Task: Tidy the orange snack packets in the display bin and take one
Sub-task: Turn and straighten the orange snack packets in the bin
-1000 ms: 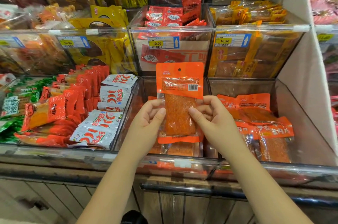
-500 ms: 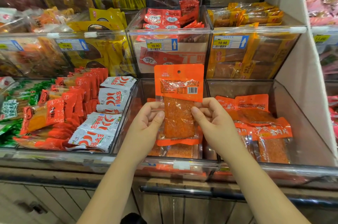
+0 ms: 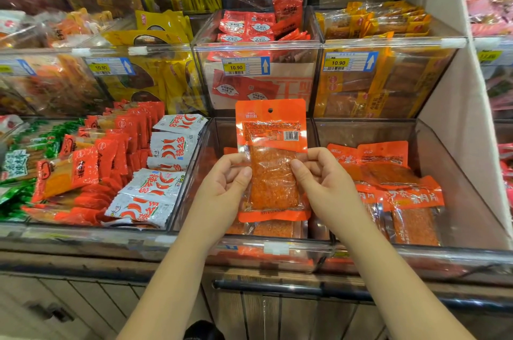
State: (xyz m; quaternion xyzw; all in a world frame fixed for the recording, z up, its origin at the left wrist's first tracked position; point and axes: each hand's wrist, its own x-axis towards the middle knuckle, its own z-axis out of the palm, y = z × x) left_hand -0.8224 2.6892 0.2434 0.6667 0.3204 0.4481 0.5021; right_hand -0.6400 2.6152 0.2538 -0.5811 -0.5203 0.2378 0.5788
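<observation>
An orange snack packet stands upright above the clear display bin in the middle of the lower row, its back label and barcode facing me. My left hand pinches its left edge, thumb on the front. My right hand pinches its right edge the same way. More orange packets lie flat in the bin under the held one, mostly hidden by it and my hands.
The bin to the right holds several similar orange packets. On the left, a bin has red packets and white chilli packets. Upper bins with 10.90 price tags stand behind. A white shelf wall closes the right side.
The packet and both hands stay nearly in place. The view has shifted slightly, so the packet sits a touch lower in the frame.
</observation>
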